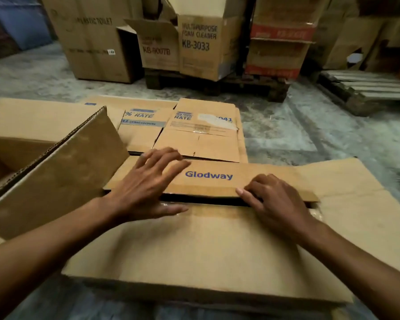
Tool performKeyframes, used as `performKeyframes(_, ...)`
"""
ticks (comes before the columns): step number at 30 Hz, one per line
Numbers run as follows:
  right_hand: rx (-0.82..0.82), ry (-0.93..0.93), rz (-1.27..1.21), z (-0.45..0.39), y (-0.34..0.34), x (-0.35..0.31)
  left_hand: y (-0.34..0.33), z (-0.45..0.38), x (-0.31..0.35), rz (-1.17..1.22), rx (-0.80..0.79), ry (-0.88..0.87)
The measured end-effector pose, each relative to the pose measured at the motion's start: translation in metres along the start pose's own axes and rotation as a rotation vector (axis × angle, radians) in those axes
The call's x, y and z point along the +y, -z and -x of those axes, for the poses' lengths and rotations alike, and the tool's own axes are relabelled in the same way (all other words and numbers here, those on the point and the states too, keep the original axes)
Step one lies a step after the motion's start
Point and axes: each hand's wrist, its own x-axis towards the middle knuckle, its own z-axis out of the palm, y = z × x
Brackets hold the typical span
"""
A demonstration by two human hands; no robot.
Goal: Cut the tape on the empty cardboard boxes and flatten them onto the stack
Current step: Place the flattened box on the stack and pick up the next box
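Nearest the camera, a Glodway cardboard box is lying across the lower middle of the view, its near flap spreading flat toward the person and its far flap, printed "Glodway" in blue, lying opposite; a dark slit is showing between the two flaps. Clear tape is glinting along the near flap's edge beside the slit.

The left hand is resting open, fingers spread flat on the far flap, thumb lying on the near flap across the slit. The right hand is curling its fingertips over the far flap's near edge, gripping that edge.

A side flap is lying flat to the right. To the left, a raised flap is standing tilted, showing its corrugated edge, with an open box sitting behind it.

Just beyond the hands, a stack of flattened boxes is lying on the floor, printed "RATE" in blue, the top sheet carrying a torn white label.

The surface underneath is a mottled grey concrete floor.

Farther back, a dark wooden pallet is carrying upright cartons, one reading "MULTIPURPOSE FOAM CLEANER KB-3033". A "PLASTIC TOILET" carton is standing on the left. A pale empty pallet is lying at right. The room is looking dim.
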Motion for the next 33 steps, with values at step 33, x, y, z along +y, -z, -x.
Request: performKeyframes(33,-0.312,-0.302,0.253,-0.022,0.081,0.122,0.028,-0.055,-0.068,-0.121,-0.779,0.645)
